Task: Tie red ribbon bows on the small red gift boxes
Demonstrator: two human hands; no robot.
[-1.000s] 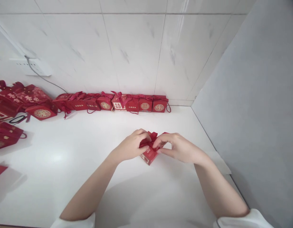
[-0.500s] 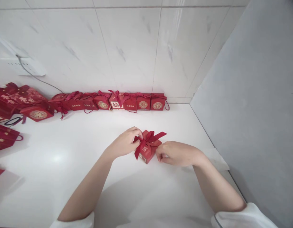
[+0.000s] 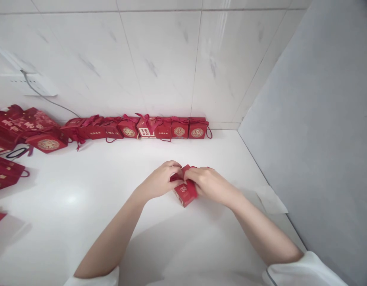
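A small red gift box [image 3: 185, 194] with pale printing stands on the white tabletop [image 3: 112, 230], one corner towards me. Its red ribbon [image 3: 177, 177] is mostly covered by my fingers. On the left side of the box top, my left hand [image 3: 162, 180] is closed, thumb and fingers pinching the ribbon. My right hand [image 3: 211, 184] reaches over the box from the right, its fingertips pinched at the knot and meeting those of the left hand. What lies under the right palm is hidden.
Several red gift boxes [image 3: 179, 129] with ribbons line the tiled wall [image 3: 159, 59]. More red boxes [image 3: 48, 141] crowd the left side, beside a black loop [image 3: 17, 152]. A grey panel [image 3: 326, 139] bounds the right. A cable [image 3: 52, 101] hangs from a wall socket plate [image 3: 31, 84].
My right hand has moved up and left from the box's right side onto the ribbon knot. The bow's spread tails are now bunched under my fingers. My left hand has shifted slightly right.
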